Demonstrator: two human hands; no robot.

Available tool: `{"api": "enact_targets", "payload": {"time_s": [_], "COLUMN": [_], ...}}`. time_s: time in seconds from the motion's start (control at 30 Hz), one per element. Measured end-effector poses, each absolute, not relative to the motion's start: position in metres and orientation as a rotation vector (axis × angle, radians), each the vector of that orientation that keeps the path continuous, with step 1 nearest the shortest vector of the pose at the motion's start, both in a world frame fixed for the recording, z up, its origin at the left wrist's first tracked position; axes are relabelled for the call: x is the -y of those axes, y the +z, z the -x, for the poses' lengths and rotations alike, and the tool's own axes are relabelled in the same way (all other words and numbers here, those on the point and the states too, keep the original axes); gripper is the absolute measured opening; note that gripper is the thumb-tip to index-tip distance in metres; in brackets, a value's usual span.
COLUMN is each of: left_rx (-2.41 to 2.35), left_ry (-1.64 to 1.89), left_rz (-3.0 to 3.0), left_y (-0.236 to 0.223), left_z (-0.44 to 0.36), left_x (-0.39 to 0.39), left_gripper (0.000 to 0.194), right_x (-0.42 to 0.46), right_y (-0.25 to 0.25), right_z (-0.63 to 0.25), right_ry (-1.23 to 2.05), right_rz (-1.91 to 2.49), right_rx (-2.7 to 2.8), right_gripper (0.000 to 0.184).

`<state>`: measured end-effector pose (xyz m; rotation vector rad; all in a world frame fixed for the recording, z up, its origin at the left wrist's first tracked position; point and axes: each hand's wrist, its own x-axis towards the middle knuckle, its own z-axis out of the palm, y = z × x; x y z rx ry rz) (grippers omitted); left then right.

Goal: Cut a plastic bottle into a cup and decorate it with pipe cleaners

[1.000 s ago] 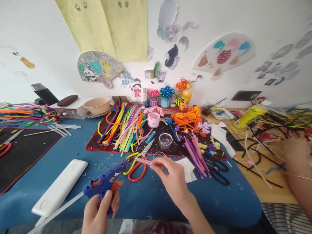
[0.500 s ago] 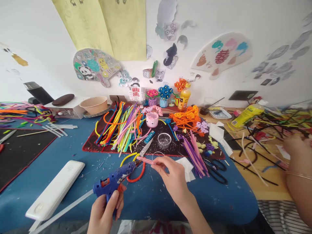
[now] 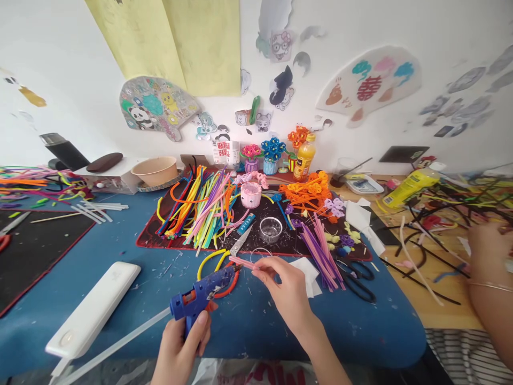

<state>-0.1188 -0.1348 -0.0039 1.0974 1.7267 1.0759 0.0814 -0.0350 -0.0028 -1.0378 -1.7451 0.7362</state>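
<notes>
My left hand [image 3: 187,337] is wrapped round the handle of a blue glue gun [image 3: 200,295], fingers at its orange trigger. A long translucent glue stick [image 3: 120,342] sticks out of the gun's back end. Between thumb and fingertips, my right hand [image 3: 282,283] pinches pink pipe cleaners [image 3: 241,262] lying side by side. The gun's nozzle is close under them; whether it touches cannot be made out. Just behind are red-handled scissors [image 3: 240,241], half covered by the gun, and a yellow pipe cleaner [image 3: 208,262]. A pink pot [image 3: 250,196] stands on the dark mat.
Bundled pipe cleaners [image 3: 206,214] lie on the mat [image 3: 160,243], beside a clear cup [image 3: 271,230]. Black scissors [image 3: 356,280] and pink-purple strips [image 3: 320,254] are at right. A white case [image 3: 94,310] lies left. Another person's hand [image 3: 489,251] is among black strips at far right.
My left hand has carried the glue gun to the right, its nozzle moving along beneath the pink pipe cleaners. My right hand stays nearly still, still pinching them.
</notes>
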Motion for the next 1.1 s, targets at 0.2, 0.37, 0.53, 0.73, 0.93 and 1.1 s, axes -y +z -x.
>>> {"api": "enact_targets", "payload": {"time_s": [0.2, 0.37, 0.53, 0.73, 0.93, 1.1], "left_rx": [-1.709, -1.722, -1.693, -1.726, -1.699, -1.703], "left_ry": [1.178, 1.206, 1.191, 1.253, 1.259, 1.242], "left_rz": [-1.039, -1.046, -1.063, -1.043, -1.039, -1.040], "left_y": [-0.004, -0.003, -0.007, -0.006, -0.004, -0.003], "left_z": [0.109, 0.105, 0.108, 0.099, 0.097, 0.096], "left_x": [0.137, 0.136, 0.134, 0.135, 0.134, 0.134], "left_gripper": [0.051, 0.043, 0.038, 0.037, 0.039, 0.039], "right_x": [0.035, 0.035, 0.034, 0.034, 0.035, 0.035], "right_y": [-0.005, -0.005, -0.005, -0.009, -0.009, -0.010], "right_z": [-0.085, -0.086, -0.086, -0.086, -0.086, -0.086], "right_ry": [0.734, 0.733, 0.741, 0.726, 0.695, 0.695], "right_rz": [1.038, 1.032, 1.008, 1.019, 1.000, 0.981], "right_rx": [1.745, 1.740, 1.751, 1.767, 1.771, 1.762], "right_gripper": [0.022, 0.021, 0.015, 0.011, 0.009, 0.010]}}
